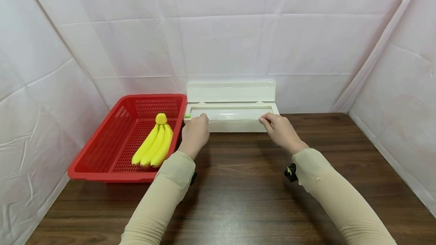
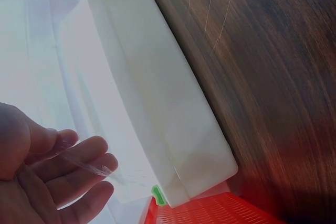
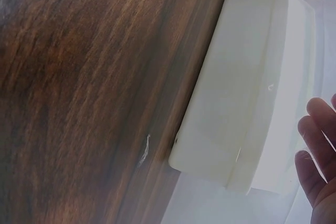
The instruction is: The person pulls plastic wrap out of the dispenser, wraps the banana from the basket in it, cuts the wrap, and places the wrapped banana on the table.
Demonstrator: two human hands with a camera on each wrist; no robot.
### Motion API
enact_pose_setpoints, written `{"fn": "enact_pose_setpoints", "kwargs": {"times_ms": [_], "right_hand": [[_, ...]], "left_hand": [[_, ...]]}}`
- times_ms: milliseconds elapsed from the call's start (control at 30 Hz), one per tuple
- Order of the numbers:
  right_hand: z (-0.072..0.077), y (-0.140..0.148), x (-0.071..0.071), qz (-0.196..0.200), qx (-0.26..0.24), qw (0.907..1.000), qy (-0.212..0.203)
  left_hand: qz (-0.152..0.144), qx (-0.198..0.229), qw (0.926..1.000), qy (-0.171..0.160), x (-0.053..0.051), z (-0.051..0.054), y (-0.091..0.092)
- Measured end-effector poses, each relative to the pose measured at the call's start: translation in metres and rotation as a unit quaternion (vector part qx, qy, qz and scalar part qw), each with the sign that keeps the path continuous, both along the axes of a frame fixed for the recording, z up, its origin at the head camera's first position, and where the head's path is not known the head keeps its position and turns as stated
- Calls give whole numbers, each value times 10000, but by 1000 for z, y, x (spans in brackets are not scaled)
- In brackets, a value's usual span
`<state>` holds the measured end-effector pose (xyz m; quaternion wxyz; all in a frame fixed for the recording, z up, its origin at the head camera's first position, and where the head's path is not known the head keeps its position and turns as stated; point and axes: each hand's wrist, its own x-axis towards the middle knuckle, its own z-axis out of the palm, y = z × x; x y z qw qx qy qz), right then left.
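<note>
A long white plastic wrap dispenser [image 1: 238, 126] stands against the back curtain, its lid [image 1: 231, 92] raised. At its left end is a small green slider [image 1: 187, 116]. My left hand [image 1: 196, 133] is over the left front of the box. In the left wrist view, its thumb and forefinger pinch the clear plastic wrap [image 2: 89, 167], while the other fingers are loosely bent. My right hand [image 1: 281, 129] is at the right end, thumb and forefinger together on the wrap's edge. The wrap is barely visible there, and the right wrist view shows only some fingers [image 3: 317, 156].
Left of the dispenser, a red plastic basket [image 1: 112, 177] holds a bunch of yellow bananas [image 1: 153, 144]. Dark wooden tabletop [image 1: 238, 196] stretches before the box. White curtains [image 1: 221, 44] enclose the back and sides. A small clear scrap [image 3: 145, 150] lies near the dispenser's right end.
</note>
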<state>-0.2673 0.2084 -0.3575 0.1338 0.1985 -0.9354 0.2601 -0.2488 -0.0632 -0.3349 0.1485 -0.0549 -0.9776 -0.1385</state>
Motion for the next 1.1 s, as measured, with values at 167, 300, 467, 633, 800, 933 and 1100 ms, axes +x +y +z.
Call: {"fn": "enact_pose_setpoints", "kwargs": {"times_ms": [167, 300, 467, 633, 800, 933, 1100], "right_hand": [[-1, 1, 1, 34, -4, 10000, 37], [0, 0, 3, 29, -12, 10000, 56], [-1, 0, 5, 21, 18, 10000, 90], [-3, 1, 7, 45, -24, 10000, 71], [-3, 0, 9, 46, -50, 9999, 150], [-2, 1, 10, 37, -54, 9998, 176], [-1, 1, 11, 73, -36, 9997, 227]], "left_hand": [[44, 30, 9999, -110, 2, 1, 1], [47, 24, 9999, -156, 3, 2, 1], [23, 8, 9998, -219, 6, 1, 0], [-14, 86, 9996, -267, 9, 1, 0], [-58, 127, 9996, -244, 11, 1, -1], [-83, 134, 9995, -278, 12, 1, -1], [-123, 105, 9996, -213, 14, 3, -2]]}}
